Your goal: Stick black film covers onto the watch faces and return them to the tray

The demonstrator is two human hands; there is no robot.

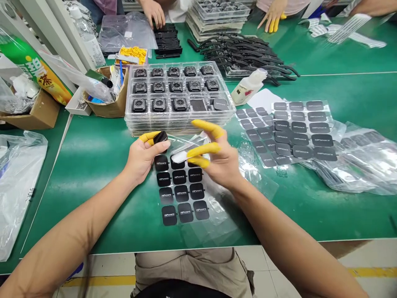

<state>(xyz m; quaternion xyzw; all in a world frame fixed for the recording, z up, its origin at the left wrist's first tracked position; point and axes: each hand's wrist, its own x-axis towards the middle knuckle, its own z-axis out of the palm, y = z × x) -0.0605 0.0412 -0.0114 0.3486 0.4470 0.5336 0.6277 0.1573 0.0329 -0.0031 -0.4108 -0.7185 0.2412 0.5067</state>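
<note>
My left hand [139,159], with yellow finger cots, pinches a glossy black watch body [160,137] between thumb and fingers. My right hand [221,157] is just to its right, yellow cots on its fingers and the index raised. A small white piece [179,157], perhaps a folded wipe, is held at its lower fingertips; the thumb is hidden. Beneath both hands lies a clear sheet of black square stickers [185,212] with white lettering. Behind them stands a stack of clear trays [180,120], its top one holding several black watch bodies [159,104] and a loose dark square [220,104].
On the right are a white bottle [248,87], more sticker sheets [299,138] and clear plastic bags [356,165]. Black watch straps [245,56] are heaped farther back. Cardboard boxes [108,107] and a green bottle [34,66] stand left. Co-workers' hands [153,13] show across the table.
</note>
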